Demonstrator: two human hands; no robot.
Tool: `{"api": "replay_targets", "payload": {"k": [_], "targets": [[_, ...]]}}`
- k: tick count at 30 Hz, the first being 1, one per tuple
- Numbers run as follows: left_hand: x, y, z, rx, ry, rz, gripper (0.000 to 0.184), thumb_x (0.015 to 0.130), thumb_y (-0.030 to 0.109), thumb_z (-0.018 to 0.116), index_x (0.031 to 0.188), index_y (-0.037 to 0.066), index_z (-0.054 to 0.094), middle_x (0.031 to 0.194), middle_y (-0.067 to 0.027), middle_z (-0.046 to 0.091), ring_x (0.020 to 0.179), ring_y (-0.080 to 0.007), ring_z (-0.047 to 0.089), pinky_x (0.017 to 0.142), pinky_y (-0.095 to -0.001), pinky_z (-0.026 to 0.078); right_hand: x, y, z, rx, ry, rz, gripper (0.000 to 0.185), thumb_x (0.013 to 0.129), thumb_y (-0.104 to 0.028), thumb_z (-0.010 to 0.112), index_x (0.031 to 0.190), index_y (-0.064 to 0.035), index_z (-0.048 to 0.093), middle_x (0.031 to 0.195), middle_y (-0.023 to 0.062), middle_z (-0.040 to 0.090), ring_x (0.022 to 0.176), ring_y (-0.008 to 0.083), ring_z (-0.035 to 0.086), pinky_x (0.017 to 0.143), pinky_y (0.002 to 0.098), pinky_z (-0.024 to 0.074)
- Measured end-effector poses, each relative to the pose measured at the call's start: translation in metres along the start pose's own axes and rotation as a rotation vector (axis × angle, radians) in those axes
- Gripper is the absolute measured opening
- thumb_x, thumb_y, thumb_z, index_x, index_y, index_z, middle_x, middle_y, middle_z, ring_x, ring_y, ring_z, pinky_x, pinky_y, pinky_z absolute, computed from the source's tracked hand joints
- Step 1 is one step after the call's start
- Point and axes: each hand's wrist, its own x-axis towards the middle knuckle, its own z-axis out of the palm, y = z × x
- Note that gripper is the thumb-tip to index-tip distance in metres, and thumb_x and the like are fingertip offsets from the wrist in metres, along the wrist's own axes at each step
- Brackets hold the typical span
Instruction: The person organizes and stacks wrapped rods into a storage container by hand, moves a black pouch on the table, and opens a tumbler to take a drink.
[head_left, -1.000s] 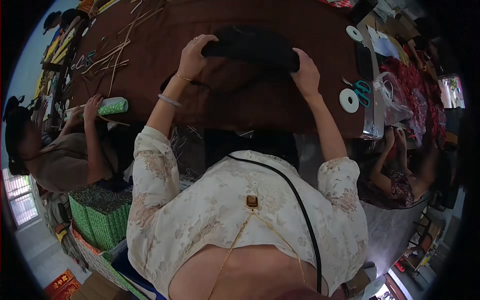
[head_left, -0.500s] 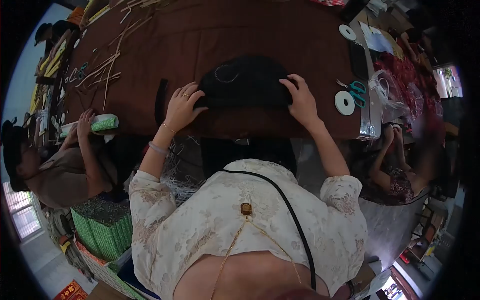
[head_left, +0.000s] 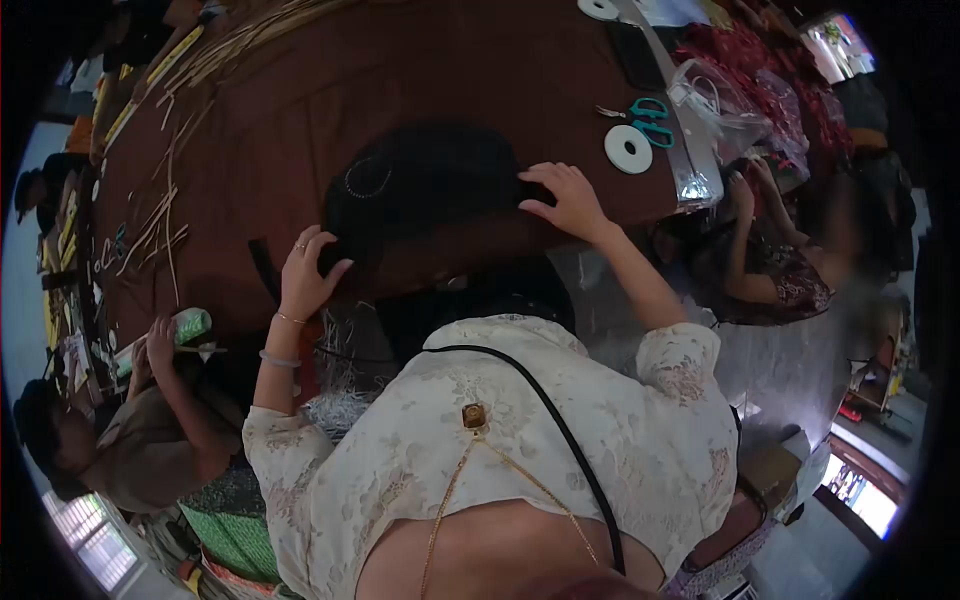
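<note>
A black, rounded, soft-looking piece (head_left: pixel 430 180), bag- or cap-like, lies at the table's near edge. A small loop of pale dots shows on its upper left; its exact kind I cannot make out. My left hand (head_left: pixel 308 275) curls round its lower left end, thumb and fingers on either side of the edge. At its right end, my right hand (head_left: pixel 568 203) holds the side in the same way, fingertips above and thumb below. A black strip (head_left: pixel 264 268) lies just left of my left hand.
The brown-covered table (head_left: pixel 290 110) carries teal-handled scissors (head_left: pixel 652 122), a white tape roll (head_left: pixel 628 149), a dark phone-like slab (head_left: pixel 636 55) and thin tan strips (head_left: pixel 168 225). One person (head_left: pixel 165 420) works at left, another (head_left: pixel 765 250) at right beside clear plastic bags (head_left: pixel 720 105).
The view has turned, so the table appears tilted. Both hands stay at the two ends of the black piece, the left now lower in view than the right.
</note>
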Motion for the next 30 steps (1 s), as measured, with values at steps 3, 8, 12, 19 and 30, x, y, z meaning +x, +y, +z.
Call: {"api": "replay_targets", "payload": {"k": [3,8,12,19,30], "targets": [[0.007,-0.017,-0.007,-0.382,-0.021,-0.38,0.04,0.083,0.03,0.065,0.109,0.004,0.049,0.109,-0.0146,0.055,0.101,-0.026,0.055,0.08,-0.0349,0.046,0.012,0.007,0.004,0.206,0.209,0.143,0.045,0.078,-0.032,0.067,0.116,-0.0106,0.055,0.117,0.01,0.052,0.103,0.0265,0.053,0.087,0.0356,0.0411],[0.045,-0.018,0.009,-0.611,0.137,-0.524,0.056,0.086,0.038,0.059,0.125,0.0,0.045,0.113,-0.0172,0.057,0.108,-0.0238,0.054,0.087,-0.0317,0.043,0.073,-0.022,0.006,0.521,0.094,0.338,0.073,0.076,-0.034,0.069,0.135,-0.0113,0.035,0.132,0.0117,0.044,0.118,0.0278,0.045,0.098,0.038,0.0369],[0.057,-0.007,0.012,-0.541,0.098,-0.592,0.054,0.086,0.04,0.057,0.118,-0.003,0.052,0.109,-0.018,0.06,0.101,-0.023,0.057,0.084,-0.031,0.043,0.092,-0.026,0.006,0.349,-0.065,0.28,0.061,0.074,-0.033,0.071,0.126,-0.0103,0.046,0.125,0.0112,0.05,0.114,0.0279,0.049,0.095,0.038,0.0402],[0.034,-0.012,-0.001,-0.283,-0.088,-0.633,0.051,0.085,0.033,0.059,0.114,-0.008,0.05,0.104,-0.0195,0.06,0.097,-0.0306,0.057,0.082,-0.0344,0.044,0.07,-0.024,-0.007,0.614,-0.191,0.372,0.046,0.074,-0.023,0.071,0.116,-0.0109,0.056,0.114,0.0106,0.058,0.108,0.0246,0.054,0.092,0.0346,0.043],[-0.011,0.033,0.052,0.383,0.255,-0.356,0.064,0.087,0.044,0.047,0.135,0.004,0.033,0.141,-0.0188,0.03,0.131,-0.0356,0.026,0.105,-0.0482,0.02,0.254,0.217,-0.122,-0.112,0.6,0.412,0.108,0.066,-0.054,0.072,0.137,0.0062,0.018,0.134,0.0318,0.03,0.124,0.0416,0.032,0.102,0.0432,0.0303]]}}
